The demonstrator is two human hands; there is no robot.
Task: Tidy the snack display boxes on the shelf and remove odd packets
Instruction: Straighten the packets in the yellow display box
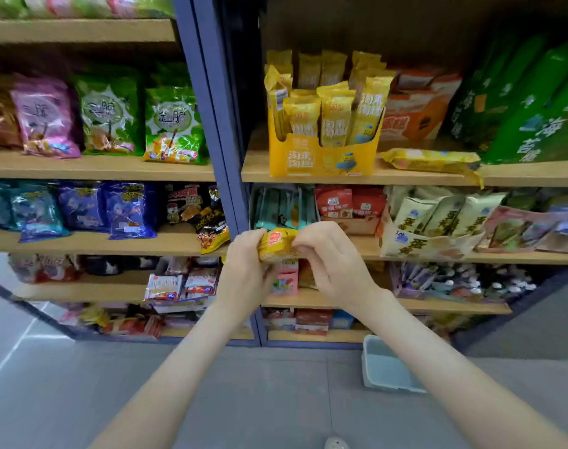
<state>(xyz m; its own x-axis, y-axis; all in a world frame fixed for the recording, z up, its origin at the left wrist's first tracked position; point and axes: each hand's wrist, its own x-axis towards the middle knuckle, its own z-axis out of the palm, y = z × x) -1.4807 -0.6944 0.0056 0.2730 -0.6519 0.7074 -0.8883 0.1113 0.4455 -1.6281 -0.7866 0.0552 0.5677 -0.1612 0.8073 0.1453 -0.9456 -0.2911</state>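
a person's left hand (243, 267) and right hand (331, 260) are both gripping one yellow snack packet (276, 246) before the yellow display box (321, 160) on the wooden shelf (519, 176).

The left hand (247, 270) and right hand (334, 264) cover much of the yellow packet (276, 245); the bottom edge crops a shoe (336, 443).

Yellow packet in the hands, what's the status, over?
Left hand and right hand both grip the yellow packet. Yellow display box stands on the shelf above, a loose packet lying beside it. Nothing seen in the way.
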